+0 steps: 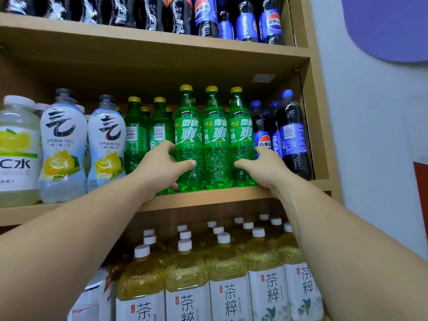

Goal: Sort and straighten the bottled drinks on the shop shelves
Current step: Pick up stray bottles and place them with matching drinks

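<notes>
3 green bottles (pixel 216 140) stand upright at the front edge of the mid shelf (pixel 208 201), long axis vertical, yellow caps up, labels facing out. L hand (pixel 162 166) wraps the leftmost, thumb across its front. R hand (pixel 265 166) wraps the rightmost, fingers wedged btw it & the Pepsi bottles (pixel 291 135) just beside. Left of the trio is a set-back green pair (pixel 136 135) (barcodes out), then white lemon-drink bottles (pixel 62 144). Tea bottles (pixel 223 274) fill the shelf below.

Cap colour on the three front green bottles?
Yellow caps on the green bottles; head view shows it best.
</notes>
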Motion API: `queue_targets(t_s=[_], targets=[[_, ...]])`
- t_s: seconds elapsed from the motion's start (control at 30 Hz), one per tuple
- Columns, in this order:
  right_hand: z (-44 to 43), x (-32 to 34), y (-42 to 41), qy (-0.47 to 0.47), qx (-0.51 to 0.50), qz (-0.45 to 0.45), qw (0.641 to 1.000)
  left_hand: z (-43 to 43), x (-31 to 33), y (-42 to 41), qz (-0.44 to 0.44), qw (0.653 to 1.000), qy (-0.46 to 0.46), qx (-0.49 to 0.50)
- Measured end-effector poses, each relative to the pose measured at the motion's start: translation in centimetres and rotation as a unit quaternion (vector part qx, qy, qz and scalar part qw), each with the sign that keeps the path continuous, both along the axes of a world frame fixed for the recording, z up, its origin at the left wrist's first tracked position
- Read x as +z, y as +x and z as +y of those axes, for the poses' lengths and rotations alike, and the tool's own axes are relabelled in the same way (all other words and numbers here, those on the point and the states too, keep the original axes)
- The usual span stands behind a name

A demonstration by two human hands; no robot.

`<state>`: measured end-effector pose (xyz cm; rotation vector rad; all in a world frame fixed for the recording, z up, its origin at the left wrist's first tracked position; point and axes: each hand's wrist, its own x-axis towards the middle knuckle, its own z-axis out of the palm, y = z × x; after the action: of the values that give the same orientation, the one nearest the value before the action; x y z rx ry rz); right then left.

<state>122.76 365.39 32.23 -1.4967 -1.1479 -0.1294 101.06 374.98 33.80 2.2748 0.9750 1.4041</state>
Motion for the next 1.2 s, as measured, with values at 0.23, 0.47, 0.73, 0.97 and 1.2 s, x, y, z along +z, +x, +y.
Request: queue_targets(t_s=[0.23, 0.47, 0.73, 0.97, 1.2], targets=[[0.1, -0.3, 0.1, 0.008, -0.004, -0.011, 1.000, 0.0, -0.1, -0.2, -0.003, 1.000, -0.011, -0.021], [0.1, -0.4, -0.4, 0.011, -0.041, -0.026, 0.999, 0.1, -0.3, 0.0, -0.015, 1.000, 0.011, -0.007], [-0.7, -2.1, -1.6, 0.095, -0.068, -0.056, 0.992, -2.5, -2.8, -3.7, -0.082, 0.985, 0.149, 0.044], [-0.4, -3.3, -12.0, 0.255, 0.069, -0.213, 0.941, -1.7, -3.5, -15.0, -0.101, 0.964, 0.203, 0.138], [4.6, -1.3, -21.1, 0.058, 0.169, -0.121, 0.976, -1.4, -6.5, -18.2, -0.041, 0.971, 0.127, 0.197]])
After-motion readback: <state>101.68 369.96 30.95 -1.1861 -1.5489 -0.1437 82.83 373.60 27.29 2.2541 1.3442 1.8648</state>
